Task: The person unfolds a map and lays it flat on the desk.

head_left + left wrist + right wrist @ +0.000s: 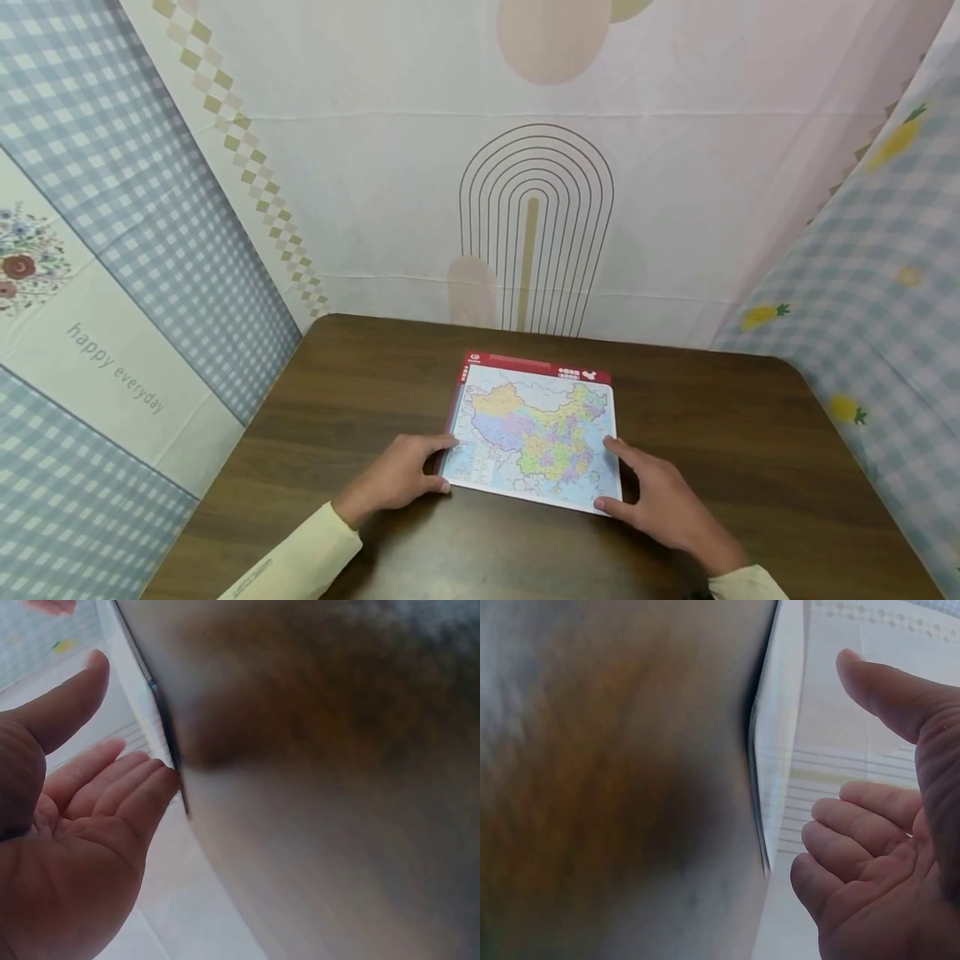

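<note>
A thin map board with a red top band and pastel regions lies flat on the brown wooden table, turned slightly. My left hand is at its left edge, thumb and fingers spread apart, tips right at the border. On the opposite side, my right hand has its thumb over the lower right corner and its fingertips at the right edge. In the left wrist view the left fingers look extended beside the board's thin edge. The right fingers appear loosely bent in the right wrist view, with the thumb raised apart.
The brown table has rounded far corners. Behind it hangs a pale cloth with arch line patterns. Blue checked cloth hangs at the left, and another checked cloth with pineapples at the right.
</note>
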`<state>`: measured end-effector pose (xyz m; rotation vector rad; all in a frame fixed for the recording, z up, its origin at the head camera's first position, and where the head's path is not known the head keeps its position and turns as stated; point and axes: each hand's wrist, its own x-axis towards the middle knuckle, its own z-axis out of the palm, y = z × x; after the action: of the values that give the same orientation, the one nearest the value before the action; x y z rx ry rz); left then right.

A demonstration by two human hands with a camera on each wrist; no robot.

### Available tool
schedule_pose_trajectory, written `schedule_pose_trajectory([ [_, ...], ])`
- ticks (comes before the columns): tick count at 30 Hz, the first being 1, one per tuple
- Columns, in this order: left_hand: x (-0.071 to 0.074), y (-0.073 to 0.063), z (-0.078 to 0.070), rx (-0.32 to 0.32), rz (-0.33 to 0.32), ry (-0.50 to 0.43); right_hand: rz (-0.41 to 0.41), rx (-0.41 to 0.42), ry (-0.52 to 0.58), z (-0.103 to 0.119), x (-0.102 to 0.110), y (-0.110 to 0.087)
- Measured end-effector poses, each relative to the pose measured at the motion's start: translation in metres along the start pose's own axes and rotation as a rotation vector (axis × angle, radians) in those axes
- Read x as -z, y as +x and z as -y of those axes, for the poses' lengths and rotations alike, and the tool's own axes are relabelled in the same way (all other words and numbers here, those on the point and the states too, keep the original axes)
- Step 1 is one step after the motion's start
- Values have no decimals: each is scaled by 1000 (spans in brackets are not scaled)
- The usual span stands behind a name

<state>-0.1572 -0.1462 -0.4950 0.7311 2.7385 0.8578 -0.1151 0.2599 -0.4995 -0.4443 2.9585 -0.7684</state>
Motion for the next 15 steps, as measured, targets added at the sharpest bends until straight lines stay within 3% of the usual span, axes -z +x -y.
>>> schedule_pose_trajectory([
  [7, -7, 2, -1, 12, 1, -25, 31, 14, 33, 4, -11, 2],
  [15, -12, 4, -4, -37, -25, 49, 63, 9, 56, 6, -19, 2],
])
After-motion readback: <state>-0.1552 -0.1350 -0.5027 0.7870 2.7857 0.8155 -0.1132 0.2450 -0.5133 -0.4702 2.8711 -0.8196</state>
